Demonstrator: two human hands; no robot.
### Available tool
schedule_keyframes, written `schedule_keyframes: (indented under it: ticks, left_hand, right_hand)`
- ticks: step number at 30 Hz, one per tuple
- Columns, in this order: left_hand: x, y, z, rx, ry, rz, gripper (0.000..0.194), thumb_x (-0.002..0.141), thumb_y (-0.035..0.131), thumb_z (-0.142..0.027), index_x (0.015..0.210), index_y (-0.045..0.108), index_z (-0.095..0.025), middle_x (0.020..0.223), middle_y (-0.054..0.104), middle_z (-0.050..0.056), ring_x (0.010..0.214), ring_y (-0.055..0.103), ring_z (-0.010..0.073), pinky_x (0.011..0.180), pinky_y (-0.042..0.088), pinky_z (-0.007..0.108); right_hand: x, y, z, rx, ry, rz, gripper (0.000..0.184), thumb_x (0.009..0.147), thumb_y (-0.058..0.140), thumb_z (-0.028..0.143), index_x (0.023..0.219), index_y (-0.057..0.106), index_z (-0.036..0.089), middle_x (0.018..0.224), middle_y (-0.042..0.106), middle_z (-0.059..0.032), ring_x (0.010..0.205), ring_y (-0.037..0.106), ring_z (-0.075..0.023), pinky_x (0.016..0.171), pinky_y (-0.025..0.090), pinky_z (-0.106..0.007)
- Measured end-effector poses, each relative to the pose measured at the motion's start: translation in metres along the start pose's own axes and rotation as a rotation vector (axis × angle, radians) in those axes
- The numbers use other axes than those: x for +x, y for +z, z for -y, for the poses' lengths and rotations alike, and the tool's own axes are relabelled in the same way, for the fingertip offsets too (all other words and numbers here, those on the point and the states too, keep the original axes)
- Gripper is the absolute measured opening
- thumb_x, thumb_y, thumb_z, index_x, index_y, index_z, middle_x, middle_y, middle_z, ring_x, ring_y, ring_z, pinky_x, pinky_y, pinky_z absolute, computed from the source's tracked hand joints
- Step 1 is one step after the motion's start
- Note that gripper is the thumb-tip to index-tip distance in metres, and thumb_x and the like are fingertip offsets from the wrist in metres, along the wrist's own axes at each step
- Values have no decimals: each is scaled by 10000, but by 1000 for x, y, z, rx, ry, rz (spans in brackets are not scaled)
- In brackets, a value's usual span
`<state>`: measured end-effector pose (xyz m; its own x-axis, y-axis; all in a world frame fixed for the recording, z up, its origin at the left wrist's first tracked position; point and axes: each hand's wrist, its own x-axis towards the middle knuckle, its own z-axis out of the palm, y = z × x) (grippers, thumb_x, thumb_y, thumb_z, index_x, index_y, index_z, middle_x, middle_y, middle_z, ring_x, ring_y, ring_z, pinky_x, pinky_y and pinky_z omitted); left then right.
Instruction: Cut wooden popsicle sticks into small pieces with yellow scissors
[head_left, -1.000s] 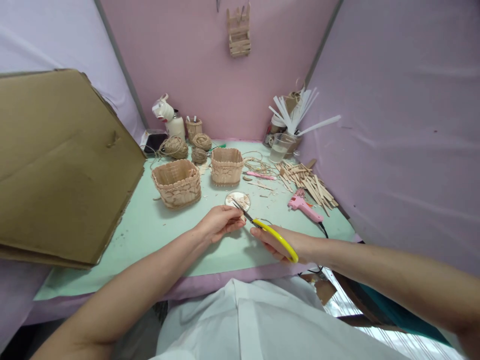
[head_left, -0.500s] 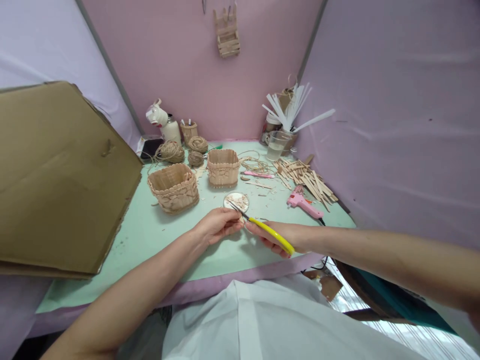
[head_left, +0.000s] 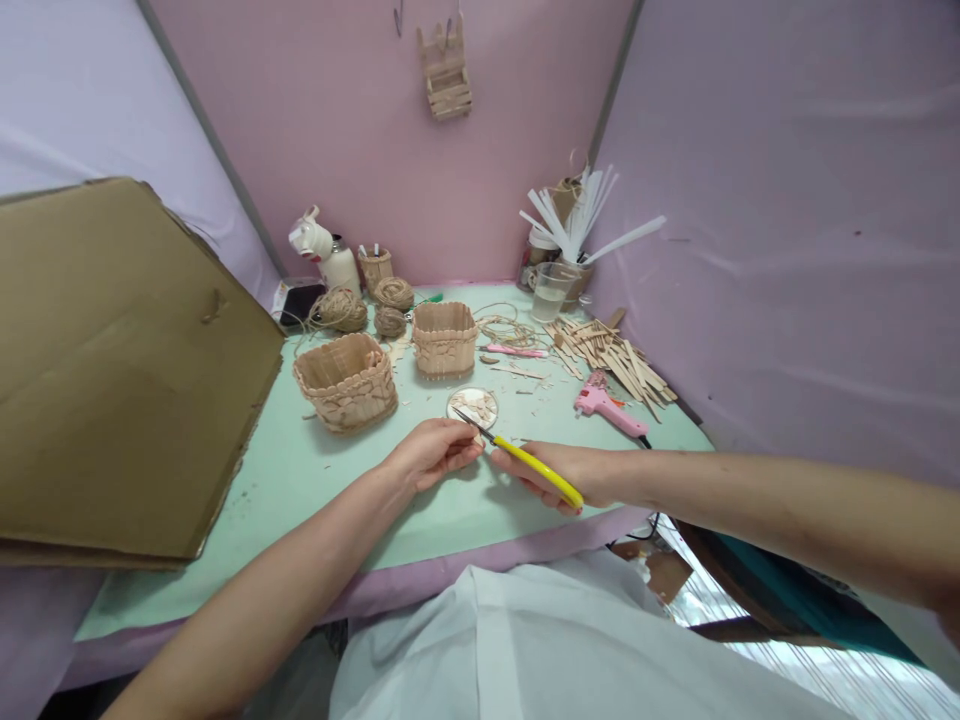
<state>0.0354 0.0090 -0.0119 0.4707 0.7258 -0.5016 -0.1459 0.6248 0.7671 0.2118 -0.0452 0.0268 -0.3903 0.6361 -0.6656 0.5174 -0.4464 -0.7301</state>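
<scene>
Yellow-handled scissors are in my right hand, with their dark blades pointing up and left. The blades lie across the fingertips of my left hand. That hand pinches a small pale piece of wood, mostly hidden by the fingers and blades. Just beyond the blade tips is a small round dish holding wood chips. Two baskets made of pale wood stand farther back: the left basket and the middle basket.
A large cardboard sheet leans over the table's left side. To the right lie a pink glue gun and a pile of wooden sticks. Twine balls, a pink cutter and a clear plastic cup sit toward the back.
The camera view has shifted, so the surroundings appear farther left and slightly lower. My hands keep nearly the same pose, with the scissor blades still at my left fingertips.
</scene>
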Motion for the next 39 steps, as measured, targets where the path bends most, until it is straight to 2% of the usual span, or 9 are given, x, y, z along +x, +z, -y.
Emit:
schedule_keyframes:
  ticks: [7, 14, 17, 22, 27, 29, 31, 35, 39]
  left_hand:
    - [-9, -4, -12, 183, 277, -151, 176, 605, 685, -255, 681, 588, -128, 587, 582, 7, 476, 506, 49, 395, 357, 121]
    - [-11, -5, -19, 159, 411, -163, 160, 582, 668, -213, 701, 583, -147, 676, 557, -5, 562, 469, 58, 421, 315, 141]
    - [-13, -3, -19, 147, 426, -177, 181, 587, 672, -239, 720, 590, -150, 676, 530, -9, 574, 447, 60, 433, 313, 141]
    - [-15, -2, -20, 134, 455, -199, 198, 602, 676, -280, 742, 592, -167, 706, 545, -15, 588, 455, 59, 455, 314, 142]
    - [-17, 0, -18, 134, 493, -189, 204, 627, 676, -302, 758, 596, -168, 710, 556, -18, 640, 495, 63, 527, 362, 148]
    - [-17, 1, -16, 130, 482, -154, 233, 629, 684, -321, 779, 592, -168, 715, 554, -16, 649, 502, 69, 544, 381, 160]
    - [-17, 2, -13, 135, 467, -106, 260, 633, 687, -346, 793, 585, -168, 722, 555, -9, 659, 509, 80, 543, 392, 171]
    - [-15, 3, -7, 162, 473, -31, 256, 654, 677, -352, 788, 575, -159, 705, 556, 0, 663, 515, 93, 545, 408, 183]
    - [-13, 4, -4, 165, 473, -6, 238, 632, 701, -298, 782, 586, -153, 707, 566, -10, 637, 511, 73, 615, 425, 196]
  right_hand:
    - [-34, -11, -2, -103, -97, -222, 480, 753, 401, 661, 625, 343, 202, 488, 299, 77, 387, 257, -54, 358, 229, -195]
    - [-38, -15, -46, -282, -293, -572, 359, 755, 496, 538, 716, 373, 204, 635, 375, 55, 540, 339, -88, 483, 309, -213]
    - [-34, -12, -60, -324, -290, -671, 292, 762, 508, 477, 768, 395, 208, 680, 432, 47, 588, 380, -107, 540, 332, -231]
    - [-34, -11, -67, -301, -217, -701, 225, 773, 484, 387, 885, 445, 196, 745, 498, 19, 629, 440, -136, 573, 350, -254]
    - [-37, -6, -63, -248, -287, -573, 243, 785, 459, 379, 947, 450, 198, 809, 511, -2, 692, 480, -151, 607, 384, -261]
    - [-37, -2, -60, -284, -289, -652, 267, 767, 489, 376, 964, 447, 201, 846, 511, -11, 736, 486, -163, 651, 394, -277]
    - [-36, 3, -57, -330, -304, -748, 270, 742, 518, 353, 956, 450, 203, 843, 503, -9, 746, 477, -164, 669, 393, -281]
    - [-33, 7, -53, -268, -322, -658, 167, 759, 484, 337, 854, 444, 206, 698, 431, 39, 618, 410, -127, 565, 367, -240]
    - [-33, 7, -52, -282, -322, -709, 188, 789, 457, 392, 799, 405, 211, 685, 400, 46, 616, 397, -126, 570, 354, -245]
